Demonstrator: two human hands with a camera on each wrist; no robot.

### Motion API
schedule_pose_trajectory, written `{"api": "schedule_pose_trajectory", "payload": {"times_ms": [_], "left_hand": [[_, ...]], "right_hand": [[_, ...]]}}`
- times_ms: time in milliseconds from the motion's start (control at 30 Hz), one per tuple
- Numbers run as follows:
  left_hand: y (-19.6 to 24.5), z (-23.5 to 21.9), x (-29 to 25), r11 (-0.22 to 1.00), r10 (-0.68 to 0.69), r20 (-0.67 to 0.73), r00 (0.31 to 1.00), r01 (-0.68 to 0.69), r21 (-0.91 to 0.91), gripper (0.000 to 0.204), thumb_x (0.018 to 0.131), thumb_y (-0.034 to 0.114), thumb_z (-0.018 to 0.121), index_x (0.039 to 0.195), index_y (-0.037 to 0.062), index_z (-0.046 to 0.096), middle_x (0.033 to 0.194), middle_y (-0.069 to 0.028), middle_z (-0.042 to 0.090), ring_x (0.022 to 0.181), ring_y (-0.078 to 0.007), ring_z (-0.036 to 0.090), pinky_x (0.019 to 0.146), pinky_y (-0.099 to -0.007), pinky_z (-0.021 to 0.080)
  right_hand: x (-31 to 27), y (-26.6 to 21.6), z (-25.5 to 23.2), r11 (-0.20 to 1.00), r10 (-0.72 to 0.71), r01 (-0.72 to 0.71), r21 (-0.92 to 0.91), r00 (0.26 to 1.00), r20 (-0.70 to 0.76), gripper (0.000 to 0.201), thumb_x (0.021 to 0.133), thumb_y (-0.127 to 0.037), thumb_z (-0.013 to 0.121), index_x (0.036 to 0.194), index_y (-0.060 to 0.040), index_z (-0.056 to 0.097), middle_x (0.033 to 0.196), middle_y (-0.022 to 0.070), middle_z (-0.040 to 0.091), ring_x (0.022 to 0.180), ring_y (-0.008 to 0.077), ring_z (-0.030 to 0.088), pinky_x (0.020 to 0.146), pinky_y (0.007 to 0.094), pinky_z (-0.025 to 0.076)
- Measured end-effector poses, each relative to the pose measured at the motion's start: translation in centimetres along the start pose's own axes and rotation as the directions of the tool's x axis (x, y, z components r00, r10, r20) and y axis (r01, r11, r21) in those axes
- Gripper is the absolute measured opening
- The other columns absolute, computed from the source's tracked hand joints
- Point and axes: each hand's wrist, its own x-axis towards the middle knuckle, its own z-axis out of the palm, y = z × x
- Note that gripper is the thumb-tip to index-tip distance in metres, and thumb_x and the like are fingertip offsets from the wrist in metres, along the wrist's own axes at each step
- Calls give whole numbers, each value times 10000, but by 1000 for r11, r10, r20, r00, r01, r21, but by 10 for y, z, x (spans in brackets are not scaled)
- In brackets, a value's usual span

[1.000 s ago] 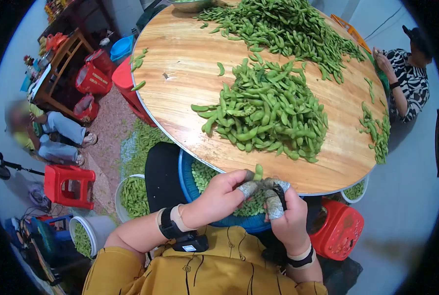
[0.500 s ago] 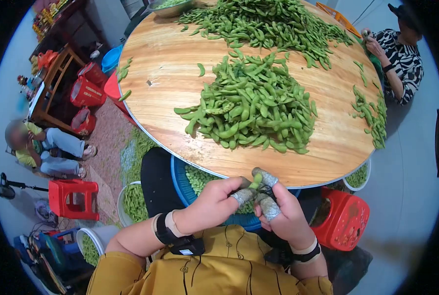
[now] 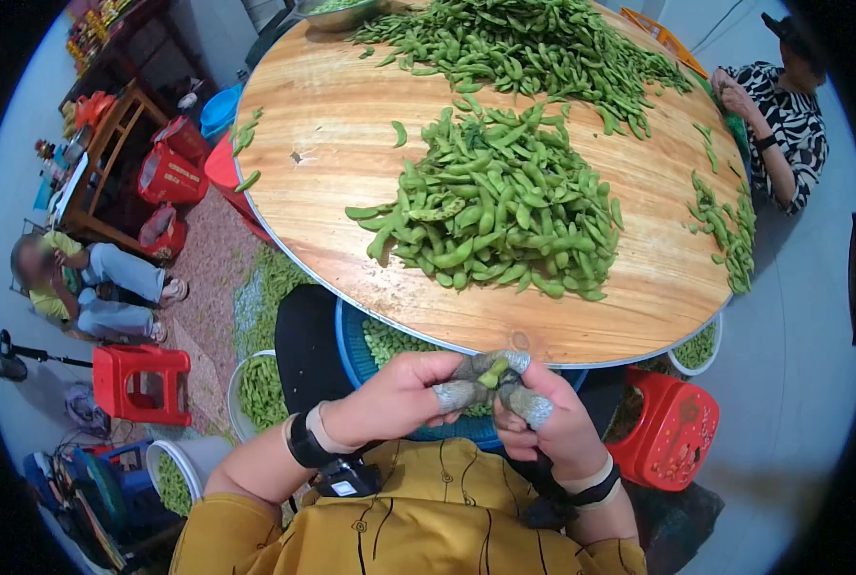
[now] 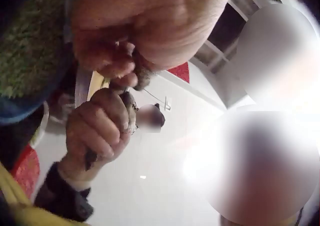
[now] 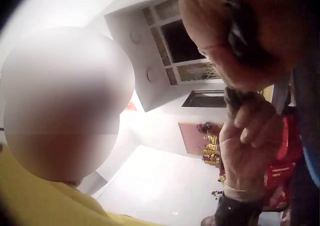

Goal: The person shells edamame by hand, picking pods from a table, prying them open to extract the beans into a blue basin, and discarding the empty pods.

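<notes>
Between the taped fingertips of both hands sits one green soybean pod [image 3: 493,373], mostly covered by them. My left hand [image 3: 399,391] pinches it from the left, and my right hand [image 3: 559,422] pinches it from the right. Grey tape wraps the thumbs and forefingers. Both hands are just off the table's near edge, over a blue basket [image 3: 350,353] that contains shelled green beans [image 3: 387,343]. Beyond them, a heap of soybean pods [image 3: 504,206] lies on the round wooden table [image 3: 322,216]. In the wrist views the hands meet fingertip to fingertip, and the pod is hidden.
A larger pod pile [image 3: 533,53] covers the table's far side, near a metal bowl [image 3: 337,17]. White buckets [image 3: 193,460] with green pods or husks stand at the left. Red stools [image 3: 672,431] flank the seat. One person [image 3: 782,120] sits far right, another [image 3: 92,278] left.
The pod stood upright above the fingertips a second ago; now it is tilted and lower between them. The right fingers have closed in over it. The head view has shifted slightly.
</notes>
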Motion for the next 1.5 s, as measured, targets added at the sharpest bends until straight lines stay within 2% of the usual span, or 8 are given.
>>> {"api": "schedule_pose_trajectory", "payload": {"times_ms": [167, 233, 400, 533, 600, 867, 1133, 1500], "left_hand": [[-17, -14, 5, 969, -49, 152, 987, 83, -232, 145, 907, 155, 590, 958, 20, 589, 659, 9, 517, 530, -126, 465, 499, -263, 373], [-19, -9, 3, 531, 509, 29, 860, -341, 776, 225, 784, 172, 704, 885, 31, 561, 644, -72, 539, 517, -217, 498, 491, -322, 397], [-20, 4, 2, 34, 725, 82, 684, -155, 987, 202, 676, 65, 682, 762, 21, 504, 666, -141, 467, 582, -335, 528, 523, -389, 441], [-18, -7, -9, 254, 619, 51, 784, -261, 931, 139, 790, 103, 651, 813, 22, 541, 708, -109, 547, 604, -255, 560, 544, -336, 452], [-10, -16, -17, 996, -93, 38, 995, 93, -15, 175, 935, 165, 536, 885, 2, 574, 798, -78, 615, 649, -155, 565, 580, -278, 451], [-22, -13, -20, 961, -61, 4, 998, 58, 272, 157, 960, 102, 447, 1020, 6, 557, 843, -39, 612, 686, -93, 540, 649, -253, 471], [-23, -16, -25, 554, 236, 197, 951, -299, 777, 261, 795, -12, 502, 1053, -15, 537, 868, -237, 552, 839, -440, 550, 743, -425, 468], [-40, -34, -41, 846, 26, 28, 999, -37, 532, 125, 924, 91, 485, 974, 4, 560, 768, -107, 587, 698, -157, 542, 644, -306, 454]], "right_hand": [[5, 6, -3, 996, 83, -82, 39, 997, -6, 297, 896, -59, 427, 1187, -87, 477, 684, -38, 429, 481, 51, 356, 419, 200, 321], [10, 15, -2, 998, 53, -56, -35, 996, -77, 297, 884, -45, 431, 1174, -82, 484, 683, -36, 439, 478, 52, 371, 416, 202, 326], [18, 23, 10, 888, -177, 105, -447, 977, -122, 356, 852, 3, 450, 1200, -65, 482, 675, -21, 473, 480, 54, 428, 424, 212, 367], [16, 22, 1, 972, -66, 57, -230, 997, -32, 401, 882, -28, 422, 1281, -65, 445, 705, -14, 473, 490, 53, 410, 427, 205, 366], [12, 22, -1, 987, -14, 13, -160, 1000, -3, 405, 893, -39, 414, 1297, -65, 433, 709, -12, 469, 492, 54, 403, 430, 204, 368], [20, 41, -5, 394, -586, 327, -859, 809, 40, 358, 816, -104, 658, 1142, -24, 532, 811, 103, 611, 579, 217, 584, 539, 330, 474], [23, 47, -12, -29, -560, 271, -962, 793, 240, 311, 702, -134, 723, 916, -10, 534, 769, 152, 584, 700, 343, 599, 595, 396, 501], [30, 52, -5, -106, -578, 275, -955, 765, 285, 223, 672, -108, 680, 852, -35, 571, 735, 138, 577, 685, 320, 605, 592, 395, 508]]}}
